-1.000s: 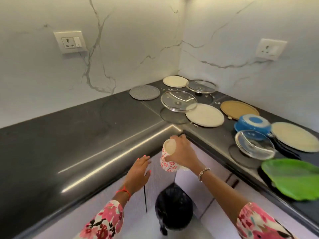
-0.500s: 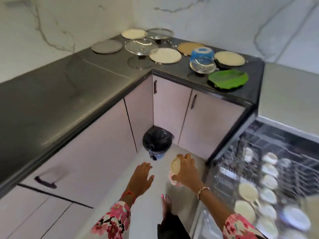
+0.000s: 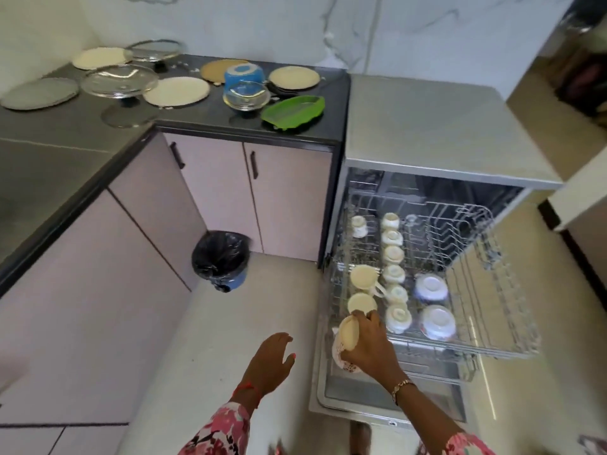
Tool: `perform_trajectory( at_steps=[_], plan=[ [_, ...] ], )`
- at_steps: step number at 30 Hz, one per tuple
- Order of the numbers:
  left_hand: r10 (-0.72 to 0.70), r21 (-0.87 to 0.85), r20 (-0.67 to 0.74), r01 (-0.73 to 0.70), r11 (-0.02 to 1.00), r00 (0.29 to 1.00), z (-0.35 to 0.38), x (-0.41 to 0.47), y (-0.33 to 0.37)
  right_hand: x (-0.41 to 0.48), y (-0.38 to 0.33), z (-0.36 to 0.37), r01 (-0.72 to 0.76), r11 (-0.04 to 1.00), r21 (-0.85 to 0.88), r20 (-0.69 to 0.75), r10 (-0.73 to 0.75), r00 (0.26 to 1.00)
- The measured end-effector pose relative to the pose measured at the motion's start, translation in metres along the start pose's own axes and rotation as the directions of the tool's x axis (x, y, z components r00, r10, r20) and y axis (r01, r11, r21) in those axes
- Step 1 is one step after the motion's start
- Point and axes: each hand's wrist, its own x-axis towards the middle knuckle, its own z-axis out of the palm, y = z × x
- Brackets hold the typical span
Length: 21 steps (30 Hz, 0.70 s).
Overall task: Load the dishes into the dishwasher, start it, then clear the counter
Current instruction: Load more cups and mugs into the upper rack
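Note:
My right hand (image 3: 369,343) grips a floral cup (image 3: 345,343) turned on its side, at the front left corner of the dishwasher's pulled-out upper rack (image 3: 492,290). Several upturned cups and two bowls (image 3: 437,321) stand in that rack. My left hand (image 3: 271,362) hovers open over the floor, left of the dishwasher door (image 3: 394,412). On the dark counter (image 3: 312,129) at the back lie several plates and glass lids, a blue container (image 3: 243,75) and a green tray (image 3: 294,111).
A bin with a black liner (image 3: 221,259) stands on the floor in the cabinet corner. Pink cabinets (image 3: 230,192) run along the left and back. The dishwasher top (image 3: 427,133) is a pale slab beside the counter.
I have turned from the counter corner to the open dishwasher. My right hand has carried the floral cup down to the upper rack's front corner. My left hand stays open beside it.

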Motion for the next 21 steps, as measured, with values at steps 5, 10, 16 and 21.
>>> perform_trajectory(
  at_steps=[5, 10, 16, 21],
  plan=[
    [0.005, -0.097, 0.064, 0.002, 0.995, 0.998, 0.009, 0.058, 0.067, 0.017, 0.057, -0.042, -0.016, 1.000, 0.021, -0.061, 0.017, 0.998],
    [-0.073, -0.155, 0.051, 0.080, 0.985, 0.996, 0.014, 0.114, 0.119, 0.060, 0.100, -0.084, 0.044, 0.998, 0.042, -0.073, -0.040, 0.997],
    [-0.172, -0.184, 0.006, 0.170, 0.968, 0.985, 0.020, 0.162, 0.136, 0.128, 0.121, -0.113, 0.092, 0.996, 0.019, -0.066, -0.091, 0.994],
    [-0.229, -0.159, 0.053, 0.235, 0.959, 0.972, 0.031, 0.203, 0.127, 0.190, 0.117, -0.114, 0.119, 0.992, -0.049, -0.082, -0.123, 0.989]
  ],
)
